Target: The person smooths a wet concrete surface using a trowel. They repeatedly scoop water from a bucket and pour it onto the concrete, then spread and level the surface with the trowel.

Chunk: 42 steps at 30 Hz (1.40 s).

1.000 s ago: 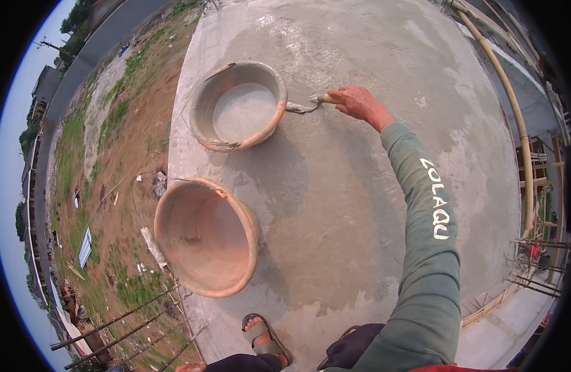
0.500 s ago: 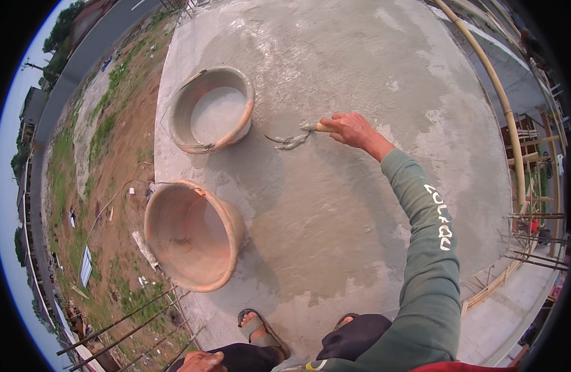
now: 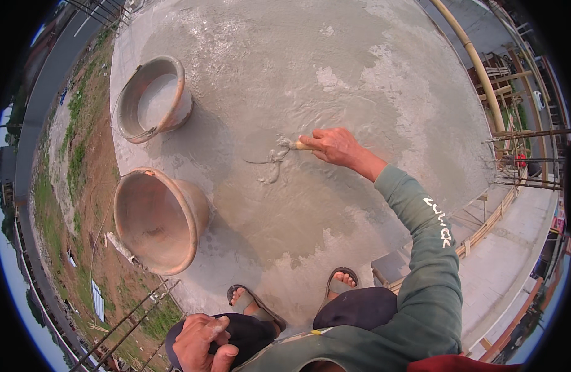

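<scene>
My right hand [image 3: 338,149] is closed around the light wooden handle of a trowel [image 3: 284,145]. Grey wet cement [image 3: 279,229] coats the tool, whose blade lies low in the layer on the slab and is largely hidden. My left hand [image 3: 203,344] rests by my left knee, loosely curled with the thumb apart, and holds nothing; pale grey smears mark its fingers. To the left, a brownish-orange bucket [image 3: 179,99] contains grey slurry. Nearer to me, a second bucket [image 3: 198,208] of the same kind leans toward the left, its inside coated with residue.
The concrete slab [image 3: 133,170] ends at the left above grassy ground [image 3: 68,248]. Steel rods [image 3: 124,322] stick out at the lower left, and more rods [image 3: 533,131] at the right. A bamboo pole [image 3: 477,65] runs along the right edge. My sandalled feet [image 3: 251,304] are on the slab.
The view has shifted, so the buckets sit farther left. My right hand has drawn the trowel nearer through the wet cement, leaving ripples. More of my left hand now shows.
</scene>
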Each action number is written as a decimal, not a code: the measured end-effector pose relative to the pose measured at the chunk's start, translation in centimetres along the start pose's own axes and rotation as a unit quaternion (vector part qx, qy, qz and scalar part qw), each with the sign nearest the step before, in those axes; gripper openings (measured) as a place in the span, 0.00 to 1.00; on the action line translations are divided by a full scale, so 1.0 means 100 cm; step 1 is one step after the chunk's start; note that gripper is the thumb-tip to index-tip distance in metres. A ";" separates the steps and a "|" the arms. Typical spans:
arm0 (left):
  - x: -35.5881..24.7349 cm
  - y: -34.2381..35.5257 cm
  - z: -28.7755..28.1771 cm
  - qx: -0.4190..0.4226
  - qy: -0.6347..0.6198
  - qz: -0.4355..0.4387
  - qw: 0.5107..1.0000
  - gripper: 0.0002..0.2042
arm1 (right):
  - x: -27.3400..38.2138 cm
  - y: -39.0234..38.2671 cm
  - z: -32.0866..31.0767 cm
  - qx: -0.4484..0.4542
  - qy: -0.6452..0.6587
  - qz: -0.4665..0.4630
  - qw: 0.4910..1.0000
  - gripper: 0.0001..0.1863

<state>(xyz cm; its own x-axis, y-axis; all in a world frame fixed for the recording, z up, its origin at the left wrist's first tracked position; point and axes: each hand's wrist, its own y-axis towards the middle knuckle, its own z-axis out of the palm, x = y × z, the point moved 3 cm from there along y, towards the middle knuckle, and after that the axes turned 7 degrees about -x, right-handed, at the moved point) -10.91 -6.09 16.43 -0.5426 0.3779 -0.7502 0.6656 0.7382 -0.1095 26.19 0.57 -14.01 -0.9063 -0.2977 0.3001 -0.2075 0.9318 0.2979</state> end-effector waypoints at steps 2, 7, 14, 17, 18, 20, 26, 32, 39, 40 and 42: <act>0.003 -0.004 0.003 -0.010 -0.012 0.030 0.999 0.16 | 0.024 -0.032 -0.008 0.065 -0.005 -0.035 0.997 0.22; 0.012 -0.018 0.007 -0.004 -0.040 0.057 0.998 0.15 | 0.079 -0.101 -0.030 0.040 0.024 0.138 0.989 0.22; 0.005 -0.014 0.014 -0.004 -0.033 0.113 0.993 0.15 | 0.228 -0.149 0.002 0.122 0.188 0.263 0.938 0.24; 0.006 -0.015 0.016 0.010 -0.046 0.122 0.991 0.14 | 0.228 -0.161 -0.002 0.072 0.135 0.375 0.914 0.25; 0.007 -0.016 0.015 0.009 -0.050 0.126 0.991 0.15 | 0.220 -0.166 -0.006 0.041 0.112 0.419 0.900 0.26; 0.010 -0.019 0.012 0.013 -0.052 0.128 0.990 0.15 | 0.210 -0.176 -0.016 -0.011 0.073 0.474 0.877 0.26; 0.018 -0.032 0.010 -0.010 -0.066 0.123 0.990 0.15 | 0.202 -0.199 -0.032 -0.009 0.026 0.448 0.893 0.27; 0.018 -0.034 0.010 -0.007 -0.050 0.144 0.988 0.15 | 0.186 -0.228 -0.040 -0.004 -0.037 0.474 0.880 0.29; 0.019 -0.037 0.009 0.003 -0.070 0.112 0.991 0.17 | 0.199 -0.259 -0.051 0.003 -0.017 0.493 0.870 0.27; 0.020 -0.036 0.009 0.011 -0.073 0.110 0.991 0.17 | 0.199 -0.261 -0.049 0.053 0.000 0.492 0.869 0.27; 0.020 -0.035 0.010 0.016 -0.058 0.119 0.991 0.18 | 0.195 -0.263 -0.054 -0.022 -0.043 0.500 0.864 0.27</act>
<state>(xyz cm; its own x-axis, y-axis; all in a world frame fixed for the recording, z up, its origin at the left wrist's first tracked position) -13.85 -8.50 14.72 -0.3069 0.4718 -0.8266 0.7852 0.6163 0.0602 15.92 -30.89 -11.08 -0.6484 0.6713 0.3590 0.7088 0.7045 -0.0371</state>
